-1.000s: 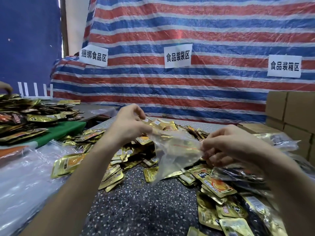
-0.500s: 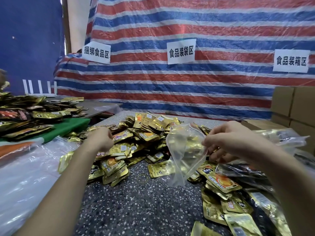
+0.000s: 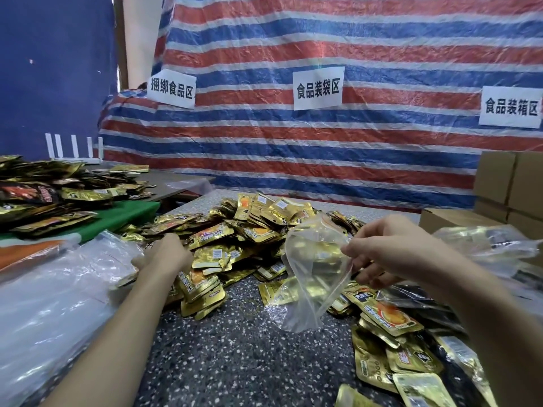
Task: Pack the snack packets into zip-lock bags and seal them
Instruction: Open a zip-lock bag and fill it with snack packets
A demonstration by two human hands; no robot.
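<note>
Gold snack packets (image 3: 235, 239) lie in a wide heap across the speckled table (image 3: 235, 356); more of them lie at the right front. An empty clear zip-lock bag (image 3: 314, 277) hangs over the heap with its mouth held open. My right hand (image 3: 385, 254) pinches its upper right rim. At the left edge of the heap my left hand (image 3: 164, 254) reaches down onto the packets. Its fingers are hidden behind the back of the hand, so a grasp cannot be made out.
A stack of clear plastic bags (image 3: 58, 295) lies at the left front. Behind it are a green board (image 3: 126, 212) and a second packet pile (image 3: 44, 195). Cardboard boxes (image 3: 511, 186) and crumpled plastic with filled bags (image 3: 482, 245) stand at the right. A striped tarp closes off the back.
My left hand let go of the bag's mouth and dropped left onto the packet heap. The bag now hangs from my right hand alone.
</note>
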